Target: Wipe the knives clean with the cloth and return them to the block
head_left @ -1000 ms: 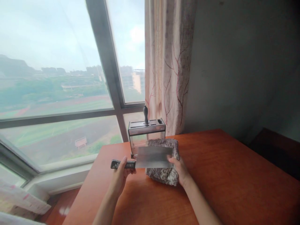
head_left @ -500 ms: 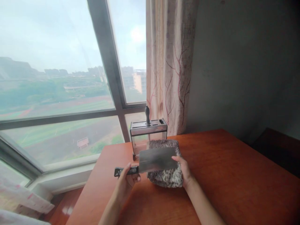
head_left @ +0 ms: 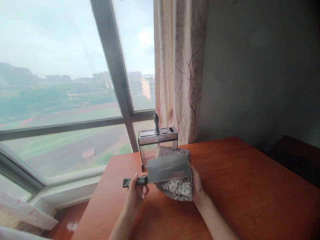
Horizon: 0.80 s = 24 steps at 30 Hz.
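Note:
My left hand (head_left: 137, 192) is closed round the black handle of a cleaver (head_left: 169, 168), whose broad grey blade points to the right. Behind and below the blade is a fluffy grey cloth (head_left: 176, 190), folded into a thick pad. At the cloth's right edge my right hand (head_left: 197, 186) grips it; the fingers are hidden behind the cloth and blade. Just beyond stands a clear-sided knife block (head_left: 158, 137) with a metal top with slots, and one black knife handle (head_left: 156, 122) sticks up from it.
Everything rests on or above a reddish-brown wooden table (head_left: 240, 180). Along the left and back runs a large window with a grey frame (head_left: 110, 50). A patterned curtain (head_left: 178, 73) hangs behind the knife block. To the right is a dark wall (head_left: 255, 73).
My right thumb has left the face of the blade and slipped behind its right edge. The cloth has bunched and tilted behind the cleaver. My left hand still holds the handle.

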Motion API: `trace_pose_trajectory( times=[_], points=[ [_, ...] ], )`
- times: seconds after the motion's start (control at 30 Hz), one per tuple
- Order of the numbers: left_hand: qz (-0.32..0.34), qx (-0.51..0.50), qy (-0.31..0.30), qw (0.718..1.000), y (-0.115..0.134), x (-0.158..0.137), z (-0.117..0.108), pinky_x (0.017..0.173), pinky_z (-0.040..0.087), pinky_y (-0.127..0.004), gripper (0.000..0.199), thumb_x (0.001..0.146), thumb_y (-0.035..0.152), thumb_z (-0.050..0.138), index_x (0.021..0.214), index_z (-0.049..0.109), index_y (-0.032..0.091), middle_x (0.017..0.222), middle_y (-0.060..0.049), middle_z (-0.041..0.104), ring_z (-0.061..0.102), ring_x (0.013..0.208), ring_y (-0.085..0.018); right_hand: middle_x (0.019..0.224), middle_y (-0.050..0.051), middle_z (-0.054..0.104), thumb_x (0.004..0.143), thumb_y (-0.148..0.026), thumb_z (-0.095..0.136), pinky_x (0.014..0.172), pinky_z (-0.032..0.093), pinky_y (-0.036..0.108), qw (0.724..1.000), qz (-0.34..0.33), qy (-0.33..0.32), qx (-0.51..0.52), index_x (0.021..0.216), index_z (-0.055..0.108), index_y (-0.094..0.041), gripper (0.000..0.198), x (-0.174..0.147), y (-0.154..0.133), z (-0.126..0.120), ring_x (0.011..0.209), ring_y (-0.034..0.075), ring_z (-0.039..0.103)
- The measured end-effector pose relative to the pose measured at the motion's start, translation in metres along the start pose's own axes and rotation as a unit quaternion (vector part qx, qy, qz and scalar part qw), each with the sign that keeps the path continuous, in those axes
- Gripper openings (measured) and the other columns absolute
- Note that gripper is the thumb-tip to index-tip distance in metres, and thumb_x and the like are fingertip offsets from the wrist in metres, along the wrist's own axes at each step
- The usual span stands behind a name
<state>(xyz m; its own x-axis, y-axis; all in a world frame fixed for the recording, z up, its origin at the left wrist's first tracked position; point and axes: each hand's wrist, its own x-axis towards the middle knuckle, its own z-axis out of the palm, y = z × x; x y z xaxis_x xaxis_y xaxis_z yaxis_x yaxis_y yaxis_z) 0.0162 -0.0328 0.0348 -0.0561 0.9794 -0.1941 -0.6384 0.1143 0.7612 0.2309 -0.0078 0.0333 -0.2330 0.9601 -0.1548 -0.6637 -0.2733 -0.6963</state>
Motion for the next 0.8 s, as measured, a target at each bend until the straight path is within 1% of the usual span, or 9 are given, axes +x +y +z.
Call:
trace_pose_trajectory(
  times=[0.13,0.23,0.4,0.5,0.57,0.67,0.8],
  points=[
    [0.005,-0.010,0.001,1.000,-0.004,0.001,0.002,0.037,0.028,-0.018,0.029,0.077,0.044,0.060,0.077,0.069,0.015,0.032,0.005,0.049,0.035,0.026,-0.005,0.090,0.009,0.075,0.076,-0.059,0.049,0.084,0.050,0.044,1.000,-0.011,0.006,0.002,0.088,0.073,-0.019,0.049,0.003,0.008,-0.002,0.097,0.031,0.066],
    [-0.006,-0.015,-0.001,1.000,-0.007,0.001,0.004,0.037,0.028,-0.018,0.029,0.077,0.044,0.060,0.075,0.067,0.016,0.032,0.005,0.048,0.034,0.026,-0.005,0.086,0.009,0.075,0.075,-0.056,0.052,0.082,0.051,0.044,1.000,-0.010,0.005,-0.005,0.085,0.073,-0.020,0.043,0.002,0.012,0.001,0.095,0.032,0.066],
    [-0.019,-0.020,-0.009,1.000,-0.010,0.001,0.004,0.036,0.027,-0.017,0.029,0.078,0.043,0.059,0.074,0.067,0.016,0.032,0.005,0.048,0.034,0.026,-0.005,0.085,0.009,0.075,0.074,-0.056,0.053,0.083,0.051,0.045,1.000,-0.005,0.002,-0.009,0.082,0.072,-0.019,0.042,-0.002,0.014,0.003,0.098,0.032,0.065],
    [-0.025,-0.016,-0.008,1.000,-0.013,0.002,0.003,0.036,0.028,-0.017,0.030,0.078,0.044,0.058,0.076,0.067,0.016,0.034,0.005,0.050,0.036,0.027,-0.006,0.085,0.008,0.076,0.074,-0.054,0.055,0.085,0.050,0.044,1.000,-0.011,0.011,-0.012,0.085,0.072,-0.020,0.040,-0.003,0.017,0.004,0.102,0.030,0.064],
    [-0.030,-0.008,-0.001,1.000,-0.015,0.002,0.003,0.035,0.027,-0.017,0.031,0.077,0.046,0.059,0.079,0.066,0.016,0.036,0.004,0.052,0.038,0.028,-0.006,0.087,0.007,0.076,0.073,-0.053,0.056,0.086,0.050,0.044,1.000,-0.004,0.001,-0.007,0.091,0.071,-0.021,0.041,-0.002,0.020,0.007,0.104,0.029,0.063],
    [-0.039,0.001,0.019,0.999,-0.016,0.001,0.004,0.034,0.026,-0.016,0.032,0.075,0.047,0.061,0.080,0.065,0.016,0.037,0.005,0.052,0.037,0.027,-0.006,0.093,0.008,0.075,0.071,-0.058,0.055,0.087,0.051,0.043,0.999,0.033,-0.039,0.010,0.098,0.069,-0.020,0.048,0.000,0.026,0.012,0.105,0.029,0.063],
    [-0.044,0.002,0.030,0.999,-0.013,-0.001,0.007,0.033,0.026,-0.016,0.031,0.075,0.047,0.062,0.080,0.064,0.017,0.035,0.006,0.048,0.035,0.026,-0.005,0.096,0.009,0.073,0.068,-0.064,0.055,0.084,0.053,0.042,0.996,0.068,-0.059,0.007,0.095,0.069,-0.019,0.054,0.001,0.033,0.014,0.103,0.029,0.063]
  ],
)
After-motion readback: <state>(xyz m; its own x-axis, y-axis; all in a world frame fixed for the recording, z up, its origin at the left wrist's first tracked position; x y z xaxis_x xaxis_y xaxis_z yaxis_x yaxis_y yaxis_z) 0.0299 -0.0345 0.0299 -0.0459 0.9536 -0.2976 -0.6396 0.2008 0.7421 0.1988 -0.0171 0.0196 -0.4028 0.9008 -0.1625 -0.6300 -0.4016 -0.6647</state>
